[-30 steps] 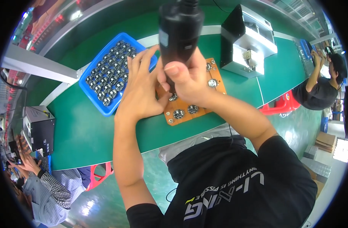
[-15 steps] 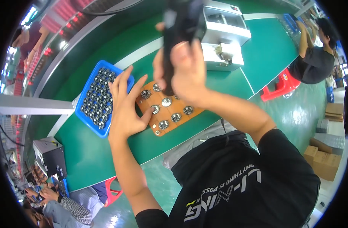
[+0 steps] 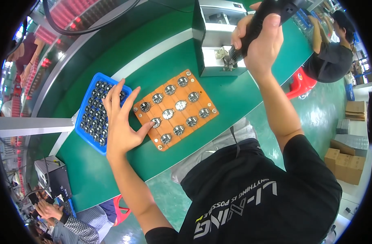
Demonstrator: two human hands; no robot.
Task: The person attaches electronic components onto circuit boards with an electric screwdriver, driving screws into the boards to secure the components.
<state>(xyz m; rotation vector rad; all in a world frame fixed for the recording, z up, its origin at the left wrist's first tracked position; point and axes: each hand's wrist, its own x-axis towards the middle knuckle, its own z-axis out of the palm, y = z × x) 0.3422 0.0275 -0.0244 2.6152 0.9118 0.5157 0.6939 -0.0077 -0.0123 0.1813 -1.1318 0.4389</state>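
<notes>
A wooden fixture board lies on the green bench, with several round metallic discs seated in rows on it. My left hand has its fingers spread; its thumb tip rests at a disc by the board's left edge. Its other fingers reach over the side of a blue tray holding many small dark round parts. Up at the right, my right hand is wrapped round a black handheld tool, raised in front of the machine and off the board. The tool's exact kind is unclear.
A grey-white machine stands on the bench behind the board. A black cable hangs at the upper left, and a dark box sits at the bench's left end. At far right, a person works beside a red stool.
My right hand has swung the black tool from above the board to the upper right, uncovering the discs and machine. My left hand stays at the board's left edge.
</notes>
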